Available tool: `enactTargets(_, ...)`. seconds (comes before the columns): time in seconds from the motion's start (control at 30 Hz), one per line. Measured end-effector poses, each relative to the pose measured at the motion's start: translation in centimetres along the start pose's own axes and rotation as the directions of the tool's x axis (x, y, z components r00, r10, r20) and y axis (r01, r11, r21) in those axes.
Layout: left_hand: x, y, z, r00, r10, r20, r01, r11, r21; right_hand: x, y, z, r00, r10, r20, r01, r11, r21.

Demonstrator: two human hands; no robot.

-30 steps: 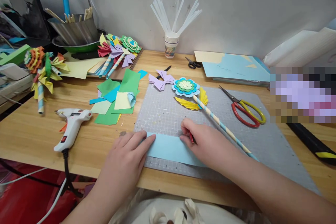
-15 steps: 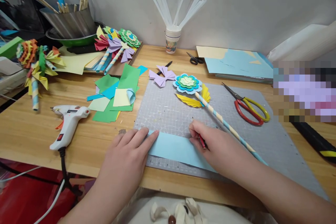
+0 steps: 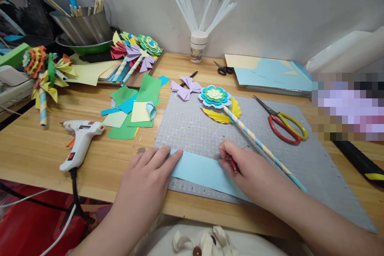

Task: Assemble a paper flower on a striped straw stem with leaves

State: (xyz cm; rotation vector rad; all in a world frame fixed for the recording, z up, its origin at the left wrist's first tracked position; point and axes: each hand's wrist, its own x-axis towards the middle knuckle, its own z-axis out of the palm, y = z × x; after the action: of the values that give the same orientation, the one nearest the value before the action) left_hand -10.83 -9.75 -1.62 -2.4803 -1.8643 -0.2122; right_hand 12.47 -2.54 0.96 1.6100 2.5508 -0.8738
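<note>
A light blue strip of paper [image 3: 198, 168] lies along the front of the grey cutting mat [image 3: 192, 136]. My left hand [image 3: 150, 172] rests flat on its left end, fingers stretched out and pressing it down. Closed near the upper right part of the strip, my right hand [image 3: 243, 164] grips a thin red and black pencil [image 3: 233, 165]; its tip is hidden behind my fingers. Beyond my hands lies a layered paper flower [image 3: 215, 97] with a striped paper stem [image 3: 259, 143] and yellow pleated leaves [image 3: 217, 116]. The stem passes above my right wrist.
Scissors with red and yellow handles [image 3: 286, 128] lie on the mat's right side. Left of it are paper scraps [image 3: 144, 96] and a white glue gun [image 3: 81, 140]. A purple paper piece [image 3: 186, 89], paper cups [image 3: 198, 46] with white strips and small black scissors [image 3: 223, 69] stand farther back.
My right hand has shifted very slightly to the right with the pencil, and its tip no longer shows. My left hand stays on the paper; the view has moved slightly.
</note>
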Motion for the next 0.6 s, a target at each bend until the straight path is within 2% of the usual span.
enactTargets(0.2, -1.5, -0.5, 0.3, 0.991, -0.017, -0.133, 0.001, 0.993, -0.12, -1.7, 1.5, 0.5, 0.995, 0.089, -0.043, -0.085, 0.994, 0.073)
enactTargets(0.33, -2.1, -0.4, 0.2, 0.989, -0.03, -0.147, 0.011, 0.992, -0.129, -2.8, 2.6, 0.8, 0.994, 0.037, -0.107, -0.026, 0.995, 0.101)
enactTargets(0.47, -1.6, -0.7, -0.3, 0.995, -0.06, -0.084, 0.043, 0.98, -0.192, -3.5, 3.3, 0.6, 0.993, 0.017, -0.12, -0.001, 0.991, 0.131)
enactTargets(0.6, 0.6, -1.6, -1.1, 0.989, -0.144, 0.038, 0.149, 0.945, -0.292, -4.3, 3.8, 0.3, 0.997, 0.005, -0.078, 0.0, 0.998, 0.067)
